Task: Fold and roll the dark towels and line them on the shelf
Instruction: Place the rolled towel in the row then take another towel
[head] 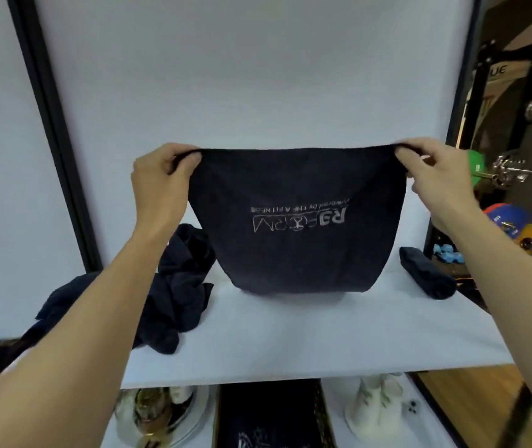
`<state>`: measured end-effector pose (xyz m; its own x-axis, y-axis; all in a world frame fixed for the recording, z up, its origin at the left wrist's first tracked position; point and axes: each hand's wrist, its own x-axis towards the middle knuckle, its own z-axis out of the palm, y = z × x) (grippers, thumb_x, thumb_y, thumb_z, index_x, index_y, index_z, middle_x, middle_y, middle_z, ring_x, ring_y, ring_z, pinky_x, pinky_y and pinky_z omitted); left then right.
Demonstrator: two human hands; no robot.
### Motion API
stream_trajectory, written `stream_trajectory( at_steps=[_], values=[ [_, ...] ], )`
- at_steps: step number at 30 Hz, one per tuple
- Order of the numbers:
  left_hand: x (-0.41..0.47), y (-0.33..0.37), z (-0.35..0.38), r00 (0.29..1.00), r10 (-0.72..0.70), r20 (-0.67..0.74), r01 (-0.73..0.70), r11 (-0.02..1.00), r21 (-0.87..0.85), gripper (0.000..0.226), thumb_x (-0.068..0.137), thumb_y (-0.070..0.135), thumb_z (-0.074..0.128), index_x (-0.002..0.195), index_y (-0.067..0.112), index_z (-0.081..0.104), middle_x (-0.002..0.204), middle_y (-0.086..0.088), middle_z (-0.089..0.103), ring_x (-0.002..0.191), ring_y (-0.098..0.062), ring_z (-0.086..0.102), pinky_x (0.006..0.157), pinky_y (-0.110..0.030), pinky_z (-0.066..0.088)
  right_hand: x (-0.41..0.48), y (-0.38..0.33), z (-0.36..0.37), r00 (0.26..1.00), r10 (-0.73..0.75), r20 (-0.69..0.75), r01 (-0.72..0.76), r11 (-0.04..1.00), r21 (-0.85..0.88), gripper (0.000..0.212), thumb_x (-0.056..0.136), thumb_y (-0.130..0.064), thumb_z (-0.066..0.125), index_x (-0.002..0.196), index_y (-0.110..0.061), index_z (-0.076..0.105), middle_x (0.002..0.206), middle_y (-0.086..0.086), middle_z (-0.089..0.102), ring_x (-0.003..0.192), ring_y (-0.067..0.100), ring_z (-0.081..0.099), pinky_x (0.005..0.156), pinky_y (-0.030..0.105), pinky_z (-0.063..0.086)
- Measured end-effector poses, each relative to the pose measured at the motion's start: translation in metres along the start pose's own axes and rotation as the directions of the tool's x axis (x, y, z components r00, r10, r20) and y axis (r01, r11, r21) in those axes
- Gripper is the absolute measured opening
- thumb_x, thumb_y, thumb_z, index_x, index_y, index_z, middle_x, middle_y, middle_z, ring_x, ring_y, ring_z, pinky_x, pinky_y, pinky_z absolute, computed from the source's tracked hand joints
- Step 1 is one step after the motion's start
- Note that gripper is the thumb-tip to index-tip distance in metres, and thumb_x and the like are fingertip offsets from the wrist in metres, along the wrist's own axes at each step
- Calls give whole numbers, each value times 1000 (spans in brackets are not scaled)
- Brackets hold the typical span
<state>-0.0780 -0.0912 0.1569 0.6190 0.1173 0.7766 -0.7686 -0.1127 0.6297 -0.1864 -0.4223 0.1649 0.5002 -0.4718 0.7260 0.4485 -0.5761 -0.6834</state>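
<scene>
Both hands, left hand [161, 176] and right hand [436, 176], pinch a dark towel [297, 221] by its top corners above the white shelf [290, 334]; it looks folded.

Held towel [297, 221]: dark matt cloth, pale print. Rolled towel [428, 273]: nubby cloth. Shelf [290, 344]: smooth matt white.

Both arms are raised, hands held level and well apart.
One top corner of the dark towel [297, 247] is pinched between thumb and curled fingers of the left hand [161, 179]; the other corner is pinched likewise by the right hand [432, 179]. Both bare forearms are stretched forward.
</scene>
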Motion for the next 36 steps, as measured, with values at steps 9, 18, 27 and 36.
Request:
stream_trajectory(
  at_steps=[9, 18, 27, 36],
  values=[
    [-78, -103, -2, 762, -572, 302, 519, 820, 243, 8, 87, 19, 71, 82, 22, 76, 65, 14, 71, 67, -6, 62, 56, -20, 45, -56, 105, -10, 758, 492, 428, -358, 862, -358, 8, 89, -16, 68, 85, -15, 74, 48, -7, 55, 51, 11, 42, 45, 20, 31],
    [-57, -231, 85, 607, -753, 255, 594, 642, 484, 8, 89, 6, 66, 84, 11, 69, 75, -13, 70, 50, -22, 66, 52, -27, 54, -29, 253, 55, 640, 689, 341, -541, 719, -436, 9, 88, -11, 67, 84, -6, 73, 65, 10, 64, 47, 11, 47, 51, 23, 38],
    [-62, -325, 159, 575, -775, 264, 669, 631, 393, 52, 89, 11, 69, 137, 13, 48, 131, -9, 49, 112, -26, 59, 89, -36, 54, -13, 339, 120, 688, 692, 220, -591, 710, -383, 34, 88, -1, 59, 121, -7, 64, 111, 9, 64, 80, 23, 67, 73, 26, 58],
    [-147, -258, 90, 578, -500, 645, 106, 830, 548, 40, 61, 53, 85, 93, 33, 72, 102, 20, 60, 100, 3, 52, 86, -12, 38, -123, 263, 79, 586, 400, 705, -151, 908, -390, 25, 72, -47, 79, 94, -40, 72, 108, -24, 63, 106, -6, 56, 94, 14, 38]
  ],
)
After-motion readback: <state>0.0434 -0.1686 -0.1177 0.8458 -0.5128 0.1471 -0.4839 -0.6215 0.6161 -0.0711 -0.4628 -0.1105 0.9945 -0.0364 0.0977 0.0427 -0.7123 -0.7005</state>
